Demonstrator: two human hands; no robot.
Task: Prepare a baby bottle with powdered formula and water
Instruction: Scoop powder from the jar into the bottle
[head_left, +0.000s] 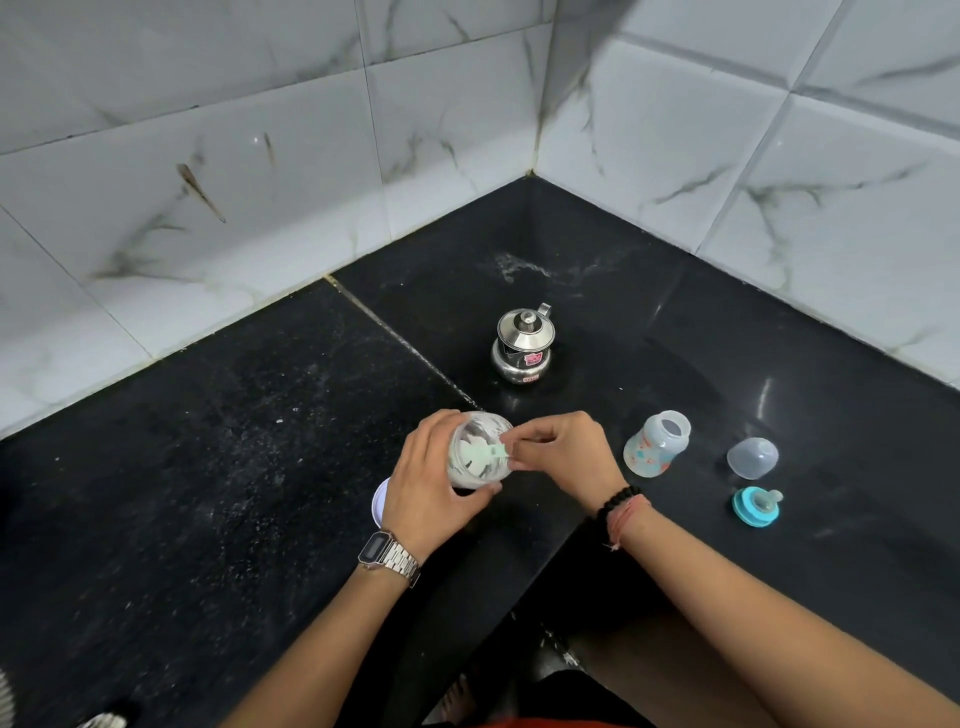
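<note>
Gripping the powder jar (480, 452), left hand (426, 493) wrapped tight; right hand (569, 452) pinching the green scoop (491, 454).

Colours, counter corner

Black speckled counter (208, 467); white grey-veined wall tiles (234, 182), upper frame. Pale green scoop (485, 455) in powder-white jar (475, 449). Bottle (655, 444) with orange print; teal nipple ring (756, 506), lower right. Shiny steel pot (523, 345), red sticker.

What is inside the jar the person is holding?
The jar holds white powder coating its walls and a pale green scoop, pinched by the right hand. How deep the powder lies is hidden by the left hand.
</note>
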